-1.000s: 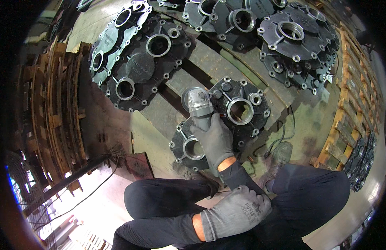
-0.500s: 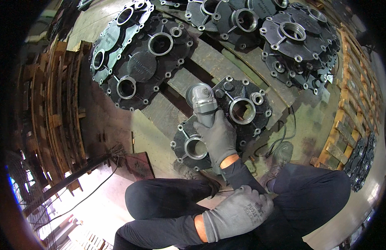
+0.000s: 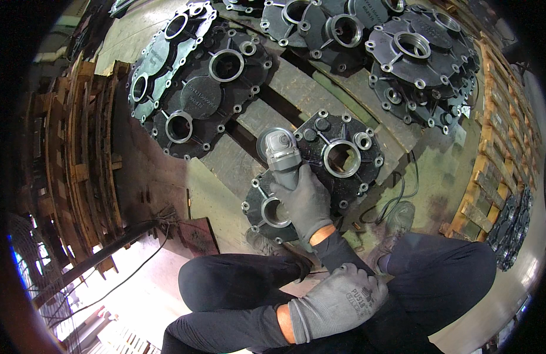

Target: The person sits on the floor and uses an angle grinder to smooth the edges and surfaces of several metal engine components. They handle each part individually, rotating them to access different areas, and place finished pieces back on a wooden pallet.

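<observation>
Grinder (image 3: 284, 158) sits in the right hand's (image 3: 308, 203) wrapped fingers, metal cover (image 3: 338, 184) beneath them; the left hand's (image 3: 340, 301) fingers curl over the right sleeve (image 3: 340, 251), their grip unclear. Held one-handed, a snagging disc (image 3: 263, 143) could kick and scar the cover.

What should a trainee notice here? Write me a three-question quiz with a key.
1. Which hand holds the angle grinder?
2. True or false: both hands are bare.
3. Beneath the hand on the grinder lies: A. a cardboard box; B. a black cast-metal cover; C. a steel drum.

Key:
1. The right hand.
2. False; they wear gray gloves.
3. B.
</observation>
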Demonstrator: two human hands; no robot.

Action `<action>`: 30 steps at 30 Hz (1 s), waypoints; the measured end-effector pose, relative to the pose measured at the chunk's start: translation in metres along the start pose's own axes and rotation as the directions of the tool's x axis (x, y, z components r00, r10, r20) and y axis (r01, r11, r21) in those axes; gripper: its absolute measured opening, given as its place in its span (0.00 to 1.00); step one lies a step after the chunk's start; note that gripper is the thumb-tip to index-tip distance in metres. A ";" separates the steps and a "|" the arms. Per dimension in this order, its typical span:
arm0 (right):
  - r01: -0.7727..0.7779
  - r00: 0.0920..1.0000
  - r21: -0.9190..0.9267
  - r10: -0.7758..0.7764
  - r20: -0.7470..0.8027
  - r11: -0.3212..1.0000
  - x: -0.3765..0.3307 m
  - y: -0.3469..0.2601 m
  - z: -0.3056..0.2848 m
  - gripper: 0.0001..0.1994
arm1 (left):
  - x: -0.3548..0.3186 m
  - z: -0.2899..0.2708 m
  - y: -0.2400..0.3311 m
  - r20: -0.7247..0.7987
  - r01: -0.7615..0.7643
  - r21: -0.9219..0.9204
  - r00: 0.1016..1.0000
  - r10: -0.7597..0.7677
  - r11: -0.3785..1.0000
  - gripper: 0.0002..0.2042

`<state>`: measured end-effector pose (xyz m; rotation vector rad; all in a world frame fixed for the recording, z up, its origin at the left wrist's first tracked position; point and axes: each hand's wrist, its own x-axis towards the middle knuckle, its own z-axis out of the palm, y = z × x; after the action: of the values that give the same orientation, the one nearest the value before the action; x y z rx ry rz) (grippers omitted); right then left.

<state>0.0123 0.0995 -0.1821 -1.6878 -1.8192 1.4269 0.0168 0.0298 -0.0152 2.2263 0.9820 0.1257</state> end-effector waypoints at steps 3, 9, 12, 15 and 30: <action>-0.022 0.999 0.008 0.022 -0.028 1.000 0.002 -0.002 -0.003 0.30 | 0.000 0.001 0.002 -0.008 0.016 0.008 1.000 -0.016 1.000 0.22; -0.012 0.999 0.025 0.013 -0.041 1.000 0.005 0.001 -0.007 0.29 | 0.000 0.001 0.002 -0.026 0.024 0.000 0.999 -0.024 1.000 0.22; -0.039 0.999 0.018 0.039 -0.005 0.999 0.001 -0.001 -0.007 0.29 | 0.002 0.000 0.001 0.016 0.023 0.015 1.000 -0.023 1.000 0.23; -0.017 0.999 0.010 0.018 -0.042 1.000 0.004 -0.003 -0.013 0.28 | 0.001 -0.001 0.002 0.007 0.021 0.052 1.000 -0.022 0.998 0.24; 0.195 0.971 -0.012 -0.192 0.139 0.981 -0.015 -0.024 -0.022 0.40 | -0.001 0.011 0.011 -0.104 -0.073 -0.069 0.992 0.065 0.995 0.21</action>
<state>0.0186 0.1003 -0.1470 -1.4079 -2.0208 1.4735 0.0271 0.0176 -0.0166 2.2052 0.9392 0.3036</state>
